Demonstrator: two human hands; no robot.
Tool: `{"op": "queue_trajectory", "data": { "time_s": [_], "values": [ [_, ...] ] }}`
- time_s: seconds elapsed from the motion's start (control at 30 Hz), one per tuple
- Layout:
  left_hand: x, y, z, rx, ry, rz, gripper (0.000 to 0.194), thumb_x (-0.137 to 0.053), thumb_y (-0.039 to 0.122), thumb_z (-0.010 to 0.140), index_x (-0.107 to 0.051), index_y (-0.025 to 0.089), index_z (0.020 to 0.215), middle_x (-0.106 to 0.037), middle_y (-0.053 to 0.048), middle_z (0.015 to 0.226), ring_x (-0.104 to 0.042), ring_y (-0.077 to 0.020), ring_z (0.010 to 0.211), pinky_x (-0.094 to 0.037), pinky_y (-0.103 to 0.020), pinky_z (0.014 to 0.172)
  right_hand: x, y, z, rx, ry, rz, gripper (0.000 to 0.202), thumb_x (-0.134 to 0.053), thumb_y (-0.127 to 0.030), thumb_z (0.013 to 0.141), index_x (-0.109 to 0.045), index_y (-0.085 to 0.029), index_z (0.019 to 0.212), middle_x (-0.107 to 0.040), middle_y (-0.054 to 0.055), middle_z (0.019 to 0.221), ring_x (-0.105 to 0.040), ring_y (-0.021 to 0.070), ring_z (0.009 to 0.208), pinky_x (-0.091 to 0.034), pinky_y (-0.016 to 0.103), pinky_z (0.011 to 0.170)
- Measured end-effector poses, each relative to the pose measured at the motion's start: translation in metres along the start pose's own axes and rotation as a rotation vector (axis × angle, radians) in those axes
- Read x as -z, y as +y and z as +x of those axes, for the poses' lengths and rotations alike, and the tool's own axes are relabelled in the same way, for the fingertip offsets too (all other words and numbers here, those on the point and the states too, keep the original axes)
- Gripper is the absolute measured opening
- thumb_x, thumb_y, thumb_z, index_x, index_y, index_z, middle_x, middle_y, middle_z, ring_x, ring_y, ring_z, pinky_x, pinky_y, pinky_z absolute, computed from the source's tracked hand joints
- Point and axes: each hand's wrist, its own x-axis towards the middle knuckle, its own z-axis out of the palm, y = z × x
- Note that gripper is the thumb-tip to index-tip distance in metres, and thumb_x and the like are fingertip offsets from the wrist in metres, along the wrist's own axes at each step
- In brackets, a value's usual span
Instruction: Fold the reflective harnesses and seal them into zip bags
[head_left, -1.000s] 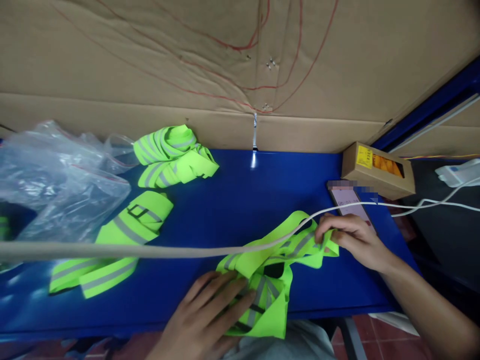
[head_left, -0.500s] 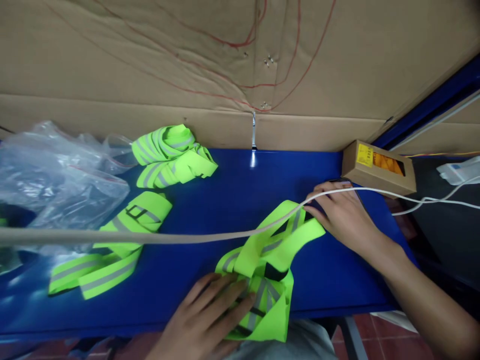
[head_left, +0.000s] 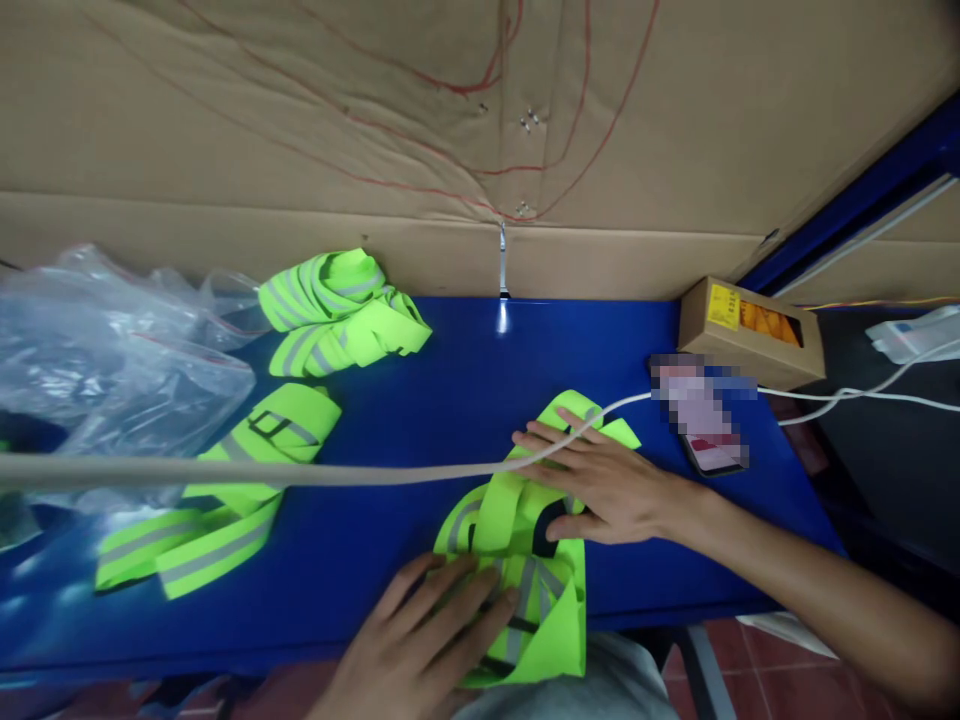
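Observation:
A bundle of neon yellow-green reflective straps (head_left: 555, 600) with grey stripes lies at the front edge of the blue table. My left hand (head_left: 442, 620) rests on its near left part, fingers spread. My right hand (head_left: 600, 475) lies across the upper part of the bundle, fingers stretched out, with a white cable (head_left: 420, 475) crossing over them. Palm and fingers cover part of the straps. Further left are a folded reflective strap with a black buckle (head_left: 277, 430) and, behind it, a rolled strap bundle (head_left: 337, 310).
Clear plastic bags (head_left: 127, 350) pile up at the left. A phone (head_left: 705, 420) with a lit, partly blurred screen lies right of my right hand. Behind it stands a small cardboard box (head_left: 787, 375) with orange contents. A cardboard wall (head_left: 300, 130) closes off the back.
My right hand has moved left from the phone onto the straps, leaving the phone uncovered. My left hand has stayed nearly in place on the bundle.

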Motion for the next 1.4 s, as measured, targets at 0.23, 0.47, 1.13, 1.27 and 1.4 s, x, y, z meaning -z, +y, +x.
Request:
{"op": "queue_trajectory", "data": {
  "time_s": [0.23,0.47,1.13,1.27,1.4],
  "values": [
    [-0.006,0.007,0.002,0.032,0.009,-0.096,0.040,-0.058,0.043,0.097,-0.063,0.030,0.134,-0.073,0.007,0.126,-0.061,-0.0175,0.126,-0.019,-0.038,0.132,0.009,0.026,0.032,0.072,0.103,0.049,0.053,-0.048,-0.044,0.105,-0.050,-0.016,0.149,-0.035,0.015,0.164,-0.020,0.0236,0.156,-0.019,0.047,0.128],
    [-0.009,0.015,0.015,-0.032,-0.024,-0.104,0.044,-0.063,0.043,0.093,-0.064,0.026,0.134,-0.074,0.003,0.123,-0.063,-0.0201,0.125,-0.044,-0.038,0.120,0.019,0.042,0.083,0.161,0.093,-0.283,0.046,-0.046,-0.040,0.107,-0.050,-0.016,0.146,-0.035,0.016,0.164,-0.018,0.0262,0.157,-0.013,0.053,0.128],
    [-0.016,0.037,0.053,0.241,0.189,-0.403,0.024,-0.067,0.040,0.086,-0.064,0.025,0.104,-0.074,0.001,0.078,-0.071,-0.0190,0.066,-0.062,-0.032,0.062,-0.044,-0.091,-0.068,-0.137,0.450,0.096,0.033,-0.048,-0.037,0.105,-0.059,-0.021,0.132,-0.074,0.009,0.110,-0.070,0.0217,0.106,-0.060,0.033,0.091],
    [-0.014,0.039,0.065,0.427,0.127,-0.533,0.015,-0.065,0.034,0.082,-0.061,0.028,0.096,-0.071,0.003,0.075,-0.071,-0.0179,0.065,-0.057,-0.028,0.053,-0.033,-0.084,-0.064,-0.278,0.356,0.367,0.034,-0.059,-0.038,0.099,-0.059,-0.025,0.131,-0.068,0.009,0.116,-0.067,0.0224,0.106,-0.059,0.034,0.091],
    [-0.016,0.041,0.070,0.455,0.174,-0.446,0.010,-0.058,0.034,0.090,-0.063,0.027,0.095,-0.071,0.001,0.077,-0.069,-0.0190,0.068,-0.057,-0.032,0.056,-0.022,-0.084,-0.061,-0.353,0.337,0.315,0.037,-0.063,-0.034,0.097,-0.060,-0.030,0.133,-0.058,0.010,0.137,-0.059,0.0298,0.124,-0.051,0.047,0.105]
  ]
}}
